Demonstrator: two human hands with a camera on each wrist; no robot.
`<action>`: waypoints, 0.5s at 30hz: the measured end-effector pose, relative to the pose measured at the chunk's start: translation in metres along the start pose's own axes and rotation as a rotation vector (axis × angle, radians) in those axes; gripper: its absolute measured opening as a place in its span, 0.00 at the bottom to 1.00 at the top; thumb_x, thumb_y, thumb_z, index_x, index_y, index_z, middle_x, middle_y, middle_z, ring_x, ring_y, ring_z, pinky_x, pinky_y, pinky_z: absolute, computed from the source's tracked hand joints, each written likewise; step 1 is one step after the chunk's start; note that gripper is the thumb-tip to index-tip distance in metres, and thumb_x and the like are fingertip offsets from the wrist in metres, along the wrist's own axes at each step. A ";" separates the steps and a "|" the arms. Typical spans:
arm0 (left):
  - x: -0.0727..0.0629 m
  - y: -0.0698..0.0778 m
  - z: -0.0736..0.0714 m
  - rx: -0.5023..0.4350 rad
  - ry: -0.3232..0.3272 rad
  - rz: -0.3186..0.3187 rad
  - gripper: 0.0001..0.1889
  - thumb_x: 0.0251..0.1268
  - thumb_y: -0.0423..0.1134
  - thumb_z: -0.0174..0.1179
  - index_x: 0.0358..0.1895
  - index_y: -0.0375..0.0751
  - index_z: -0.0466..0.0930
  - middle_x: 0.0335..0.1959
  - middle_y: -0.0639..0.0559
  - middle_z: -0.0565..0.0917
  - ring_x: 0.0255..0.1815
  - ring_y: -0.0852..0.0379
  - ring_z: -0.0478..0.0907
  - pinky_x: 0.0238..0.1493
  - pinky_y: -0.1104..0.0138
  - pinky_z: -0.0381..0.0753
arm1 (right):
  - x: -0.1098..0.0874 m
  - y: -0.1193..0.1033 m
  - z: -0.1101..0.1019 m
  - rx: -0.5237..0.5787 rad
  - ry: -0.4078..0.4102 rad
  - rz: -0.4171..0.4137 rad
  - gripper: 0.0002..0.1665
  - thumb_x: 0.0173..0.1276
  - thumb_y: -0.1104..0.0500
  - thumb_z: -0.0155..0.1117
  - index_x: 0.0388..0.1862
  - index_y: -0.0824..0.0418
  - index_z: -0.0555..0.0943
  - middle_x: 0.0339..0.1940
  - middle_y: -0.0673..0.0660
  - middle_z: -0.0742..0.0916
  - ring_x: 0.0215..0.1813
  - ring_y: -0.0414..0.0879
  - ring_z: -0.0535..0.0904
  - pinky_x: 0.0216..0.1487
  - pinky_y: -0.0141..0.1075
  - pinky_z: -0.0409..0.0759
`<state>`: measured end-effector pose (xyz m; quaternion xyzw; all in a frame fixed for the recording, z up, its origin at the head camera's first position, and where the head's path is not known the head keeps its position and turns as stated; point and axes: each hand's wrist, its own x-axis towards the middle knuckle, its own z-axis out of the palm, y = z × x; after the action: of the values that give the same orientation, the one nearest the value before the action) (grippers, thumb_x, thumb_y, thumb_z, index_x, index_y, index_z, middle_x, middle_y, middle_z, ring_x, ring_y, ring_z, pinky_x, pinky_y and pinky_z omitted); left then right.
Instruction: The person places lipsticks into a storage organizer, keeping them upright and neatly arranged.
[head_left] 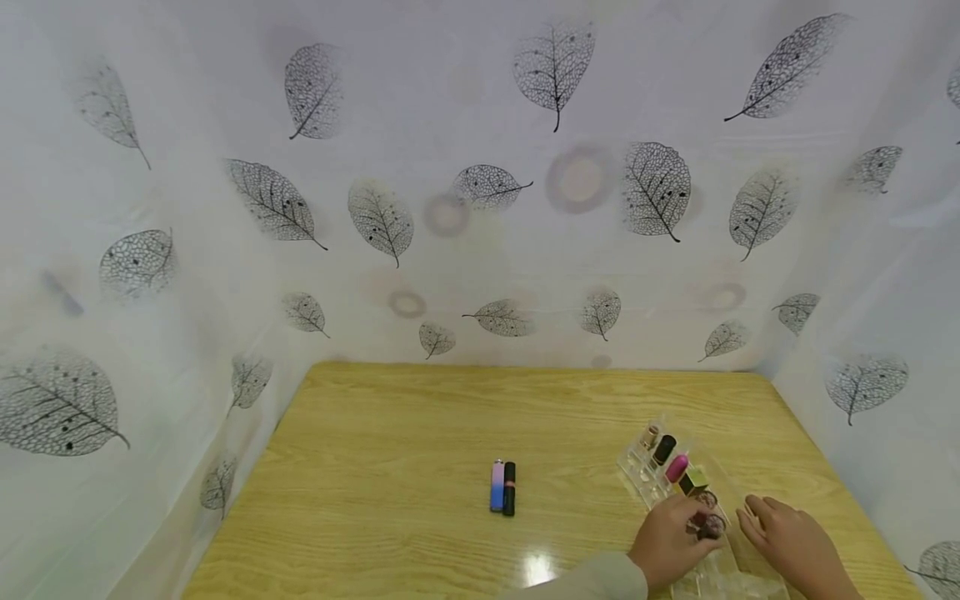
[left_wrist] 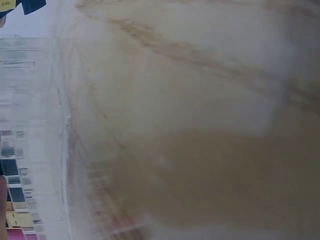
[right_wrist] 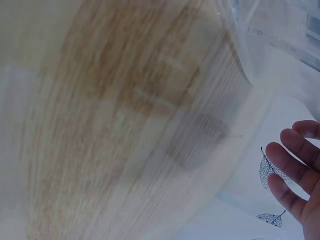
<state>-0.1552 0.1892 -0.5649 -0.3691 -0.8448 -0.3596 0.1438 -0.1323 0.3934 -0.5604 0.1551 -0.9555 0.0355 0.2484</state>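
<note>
A clear plastic organizer [head_left: 637,477] stands at the table's right side, holding a row of lipsticks, among them a black one [head_left: 664,450] and a magenta one [head_left: 677,468]. Over its nearer part, my left hand [head_left: 671,542] pinches a dark lipstick tube [head_left: 702,523] between thumb and fingers; the hand hides part of the row. My right hand [head_left: 798,542] is beside the organizer's right edge, holding nothing. Its fingers [right_wrist: 295,155] look loosely bent and apart in the right wrist view. The left wrist view shows the organizer's clear side [left_wrist: 45,125].
Two slim tubes lie side by side at mid-table, one pink-to-blue [head_left: 497,486] and one black with a red band [head_left: 510,488]. The wood-grain table [head_left: 390,442] is enclosed by a white leaf-printed sheet [head_left: 480,250] at the back and sides.
</note>
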 end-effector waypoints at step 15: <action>-0.002 0.005 0.000 0.021 0.008 -0.053 0.17 0.50 0.47 0.71 0.42 0.52 0.76 0.34 0.66 0.80 0.31 0.81 0.73 0.31 0.92 0.65 | 0.000 -0.002 -0.001 0.025 -0.042 0.061 0.09 0.51 0.61 0.70 0.29 0.62 0.79 0.16 0.46 0.75 0.14 0.31 0.62 0.16 0.32 0.66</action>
<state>-0.1501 0.1900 -0.5638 -0.3433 -0.8575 -0.3562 0.1415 -0.1311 0.3920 -0.5596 0.1299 -0.9643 0.0518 0.2250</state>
